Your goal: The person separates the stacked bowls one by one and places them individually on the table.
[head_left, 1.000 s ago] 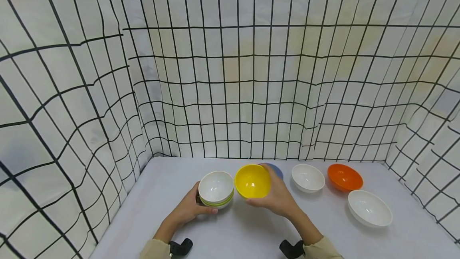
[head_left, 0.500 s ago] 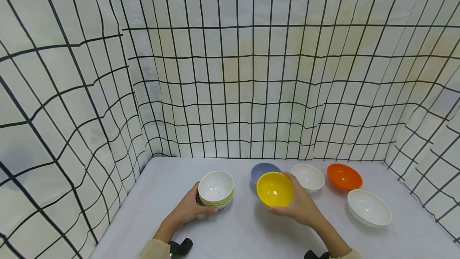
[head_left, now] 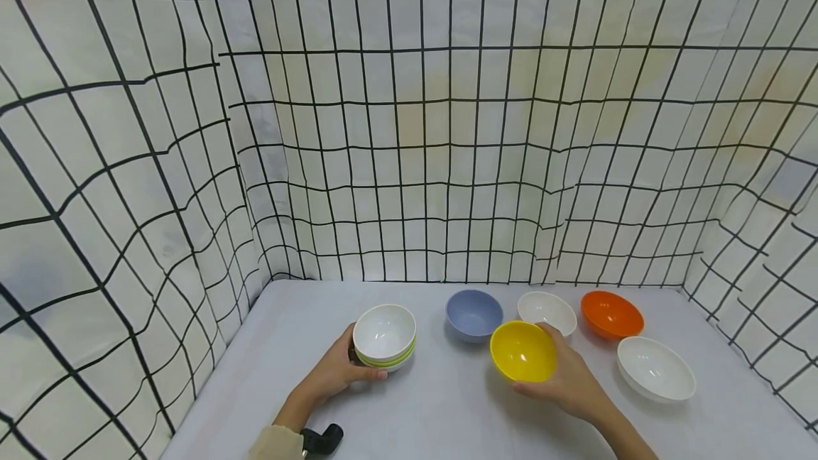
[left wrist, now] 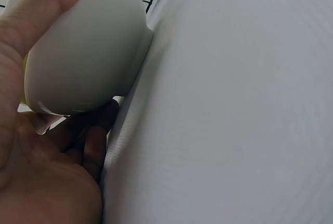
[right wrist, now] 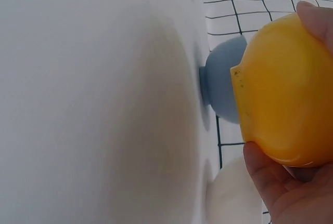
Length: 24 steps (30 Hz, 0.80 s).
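Step in hand, as judged: the right hand is holding a glossy yellow round bowl above the pale cloth-covered table, thumb and fingers pinching its sides. The right wrist view is showing the foot clear of the cloth, over a shadow. The bowl's mouth is tilting toward the head camera.

Meanwhile the left hand is gripping a nested stack of bowls, white on top with yellow-green rims below, thumb and fingers curling around its side. The stack's base is sitting at or just above the cloth; cannot tell which.

The yellow bowl is overlapping a matt blue round bowl and a small white round bowl in the head view; contact is not discernible. An orange bowl and a wider white bowl are resting farther right.

Next move, as judged, is calling for a firm pinch, levelling the yellow bowl and keeping its rim clear of its neighbours.
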{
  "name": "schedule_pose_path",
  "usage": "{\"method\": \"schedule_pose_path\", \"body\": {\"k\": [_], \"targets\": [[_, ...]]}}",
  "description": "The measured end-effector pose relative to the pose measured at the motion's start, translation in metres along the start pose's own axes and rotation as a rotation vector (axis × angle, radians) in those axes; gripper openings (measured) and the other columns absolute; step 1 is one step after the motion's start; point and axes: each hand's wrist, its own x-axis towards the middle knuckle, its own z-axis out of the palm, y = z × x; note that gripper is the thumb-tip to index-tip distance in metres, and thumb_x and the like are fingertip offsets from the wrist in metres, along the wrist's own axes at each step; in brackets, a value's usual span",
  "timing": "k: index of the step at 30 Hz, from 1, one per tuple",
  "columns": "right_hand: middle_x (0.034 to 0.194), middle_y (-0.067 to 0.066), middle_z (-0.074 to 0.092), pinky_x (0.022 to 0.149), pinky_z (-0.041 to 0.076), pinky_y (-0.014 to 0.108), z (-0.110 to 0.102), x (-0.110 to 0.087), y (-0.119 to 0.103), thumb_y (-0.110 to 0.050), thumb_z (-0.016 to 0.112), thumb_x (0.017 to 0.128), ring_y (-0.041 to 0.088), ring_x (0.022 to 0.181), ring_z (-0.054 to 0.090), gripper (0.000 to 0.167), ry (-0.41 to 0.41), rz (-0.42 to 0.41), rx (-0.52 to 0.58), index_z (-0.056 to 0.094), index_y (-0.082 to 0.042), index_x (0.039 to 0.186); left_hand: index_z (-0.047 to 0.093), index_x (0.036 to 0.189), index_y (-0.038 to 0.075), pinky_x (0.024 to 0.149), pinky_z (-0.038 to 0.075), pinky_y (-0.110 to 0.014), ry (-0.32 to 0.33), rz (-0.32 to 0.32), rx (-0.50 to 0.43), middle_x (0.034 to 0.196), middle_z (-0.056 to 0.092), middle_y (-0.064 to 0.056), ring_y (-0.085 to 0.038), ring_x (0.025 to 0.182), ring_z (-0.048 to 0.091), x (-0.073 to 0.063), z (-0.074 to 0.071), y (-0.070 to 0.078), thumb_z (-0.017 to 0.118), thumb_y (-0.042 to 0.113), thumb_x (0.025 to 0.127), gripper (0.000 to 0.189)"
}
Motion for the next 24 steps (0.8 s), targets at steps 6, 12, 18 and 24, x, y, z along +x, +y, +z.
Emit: {"method": "schedule_pose_path", "body": {"k": [6,12,18,24], "targets": [[0.151,0.018,0.050,0.109,0.048,0.059,-0.007,-0.006,0.014,-0.061,0.088,0.067,0.032,0.125,0.055,0.121,0.002,0.031,-0.028,0.026,-0.010,0.157,0.038,0.154,0.017,0.125,0.025,-0.058,-0.003,-0.001,-0.011,0.150,0.053,-0.006,-0.030,0.145,0.042,0.000,0.000,0.001,0.097,0.018,0.067,0.105],[0.155,0.022,0.045,0.112,0.044,0.063,-0.011,-0.011,0.023,-0.063,0.087,0.067,0.036,0.131,0.052,0.124,-0.019,0.096,-0.041,0.024,-0.005,0.157,0.037,0.154,0.017,0.125,0.025,-0.058,-0.001,-0.009,-0.019,0.151,0.052,-0.006,-0.030,0.146,0.042,-0.001,0.000,0.000,0.097,0.017,0.067,0.106],[0.155,0.018,0.045,0.112,0.043,0.064,-0.015,-0.013,0.033,-0.062,0.087,0.069,0.035,0.131,0.052,0.119,-0.026,0.094,-0.052,0.026,-0.010,0.157,0.037,0.155,0.015,0.125,0.026,-0.058,0.003,-0.012,-0.017,0.151,0.052,-0.007,-0.031,0.145,0.043,-0.001,0.001,0.000,0.097,0.017,0.067,0.107],[0.153,0.015,0.047,0.111,0.043,0.065,-0.019,-0.015,0.041,-0.064,0.086,0.068,0.033,0.130,0.051,0.117,-0.040,0.127,-0.057,0.029,-0.012,0.156,0.037,0.154,0.014,0.124,0.028,-0.055,-0.001,-0.011,-0.014,0.150,0.052,-0.006,-0.030,0.144,0.045,0.000,0.001,0.000,0.097,0.017,0.067,0.106]]}}
